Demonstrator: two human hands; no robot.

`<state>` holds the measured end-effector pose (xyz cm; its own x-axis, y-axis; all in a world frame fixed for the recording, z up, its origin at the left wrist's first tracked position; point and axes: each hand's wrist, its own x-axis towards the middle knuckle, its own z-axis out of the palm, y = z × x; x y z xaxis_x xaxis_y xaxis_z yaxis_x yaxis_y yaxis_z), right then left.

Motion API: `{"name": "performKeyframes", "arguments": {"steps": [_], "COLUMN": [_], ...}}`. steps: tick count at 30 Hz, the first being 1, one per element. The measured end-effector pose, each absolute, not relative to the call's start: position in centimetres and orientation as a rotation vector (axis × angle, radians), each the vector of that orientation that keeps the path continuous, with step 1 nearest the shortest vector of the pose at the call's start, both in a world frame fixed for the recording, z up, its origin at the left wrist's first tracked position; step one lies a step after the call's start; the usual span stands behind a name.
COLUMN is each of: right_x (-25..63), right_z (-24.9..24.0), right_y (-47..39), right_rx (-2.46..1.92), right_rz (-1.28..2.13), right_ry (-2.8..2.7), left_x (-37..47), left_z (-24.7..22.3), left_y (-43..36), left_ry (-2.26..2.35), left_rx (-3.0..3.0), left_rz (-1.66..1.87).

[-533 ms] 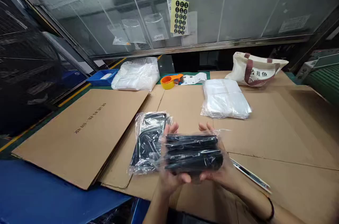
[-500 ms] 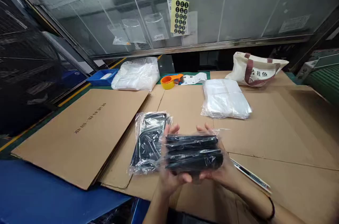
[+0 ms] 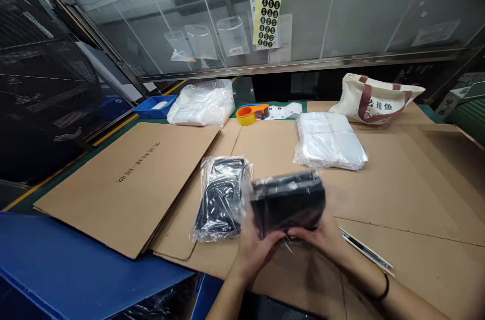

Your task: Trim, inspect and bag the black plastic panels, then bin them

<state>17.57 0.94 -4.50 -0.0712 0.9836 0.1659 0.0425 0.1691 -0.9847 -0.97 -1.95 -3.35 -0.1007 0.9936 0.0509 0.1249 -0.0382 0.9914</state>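
Between my two hands is a stack of black parts in clear plastic bags [image 3: 288,204], raised above the cardboard and slightly blurred. My left hand [image 3: 255,242] grips its left end, thumb along the near lower edge. On the right end my right hand [image 3: 322,229] closes the same way, and the two thumb tips almost meet. The far fingers are hidden behind the stack. Just left of it, another bagged black part [image 3: 223,198] lies flat on the cardboard sheet [image 3: 273,146].
Folded cardboard sheets [image 3: 125,183] lie left, beside a blue bin [image 3: 76,269]. Farther back are a white plastic bundle [image 3: 202,103], an orange tape dispenser [image 3: 248,114], a stack of clear bags [image 3: 329,141] and a canvas bag [image 3: 373,100]. A thin knife-like tool [image 3: 367,252] lies right.
The bagged stack has tipped, so more of its broad black near side shows. My hands still hold both ends. The whole view has shifted slightly.
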Motion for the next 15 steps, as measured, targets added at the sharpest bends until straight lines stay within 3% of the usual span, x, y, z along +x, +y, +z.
{"name": "performKeyframes", "arguments": {"steps": [9,15], "right_x": [14.2,13.4], "right_z": [-4.0,-6.1], "right_y": [4.3,4.3], "right_rx": [-1.19,-1.209], "right_rz": [1.532,1.518], "right_ry": [-0.91,-0.842], "left_x": [-1.5,-1.9], "left_z": [-1.7,-3.1], "left_y": [1.9,1.7], "left_ry": [1.42,1.481], "left_rx": [0.887,1.027], "left_rz": [1.186,1.132]}}
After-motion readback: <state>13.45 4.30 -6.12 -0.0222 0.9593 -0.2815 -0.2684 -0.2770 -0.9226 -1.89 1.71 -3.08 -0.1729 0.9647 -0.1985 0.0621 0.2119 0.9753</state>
